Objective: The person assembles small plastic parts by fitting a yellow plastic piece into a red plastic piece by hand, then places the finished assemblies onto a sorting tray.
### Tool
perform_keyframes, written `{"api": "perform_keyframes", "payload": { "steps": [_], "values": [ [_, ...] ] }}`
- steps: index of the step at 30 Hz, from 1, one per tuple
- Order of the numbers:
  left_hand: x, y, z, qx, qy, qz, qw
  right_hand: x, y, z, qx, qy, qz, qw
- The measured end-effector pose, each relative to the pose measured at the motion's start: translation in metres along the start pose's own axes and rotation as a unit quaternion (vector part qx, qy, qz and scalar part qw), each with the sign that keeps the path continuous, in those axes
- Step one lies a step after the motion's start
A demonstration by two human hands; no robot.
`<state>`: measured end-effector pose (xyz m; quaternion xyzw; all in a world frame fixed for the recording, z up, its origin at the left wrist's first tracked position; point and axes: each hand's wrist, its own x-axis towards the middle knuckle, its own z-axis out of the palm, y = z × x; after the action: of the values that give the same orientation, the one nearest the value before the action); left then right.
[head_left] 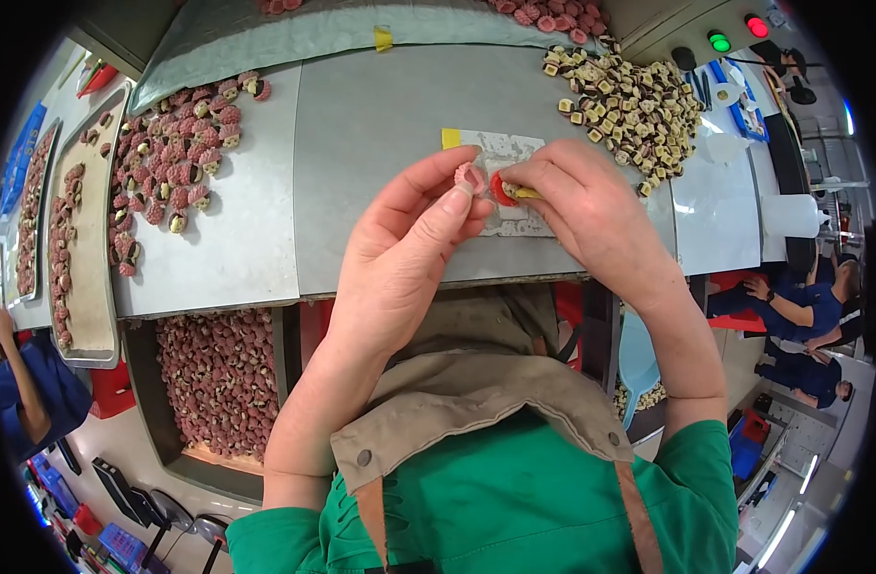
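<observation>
Above the middle of the worktable, my left hand pinches a small hollow pink bumpy cap between thumb and fingers, its opening facing right. My right hand is closed just to the right, its fingertips pinching a small yellow piece that is mostly hidden. Right at those fingertips is a red round thing, partly covered; I cannot tell whether it is held or rests below. Under both hands lies a stained white sheet with a yellow strip at its corner.
Several pink-capped little figures cover the table's left. Small cream-and-dark blocks are heaped at the far right, beside a white bottle. Below the left edge stands a bin of pink caps. Trays stand farther left. Co-workers are at the right.
</observation>
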<state>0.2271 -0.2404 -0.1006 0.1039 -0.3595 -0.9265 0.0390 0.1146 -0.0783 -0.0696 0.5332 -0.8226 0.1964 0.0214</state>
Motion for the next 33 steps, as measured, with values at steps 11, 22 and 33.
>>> {"api": "perform_keyframes", "payload": {
  "steps": [11, 22, 33],
  "values": [
    [0.003, 0.005, 0.005, 0.022, -0.012, -0.056, 0.998, -0.005, -0.013, -0.001, 0.389, 0.094, 0.132, 0.907],
    [0.0, -0.014, 0.012, 0.14, 0.011, 0.083, 0.987, -0.005, -0.021, 0.013, 0.425, 0.111, 0.118, 0.891],
    [0.005, 0.001, 0.011, 0.117, -0.017, -0.006, 0.993, -0.012, -0.021, 0.013, 0.207, 0.185, 0.024, 0.96]
  ]
}}
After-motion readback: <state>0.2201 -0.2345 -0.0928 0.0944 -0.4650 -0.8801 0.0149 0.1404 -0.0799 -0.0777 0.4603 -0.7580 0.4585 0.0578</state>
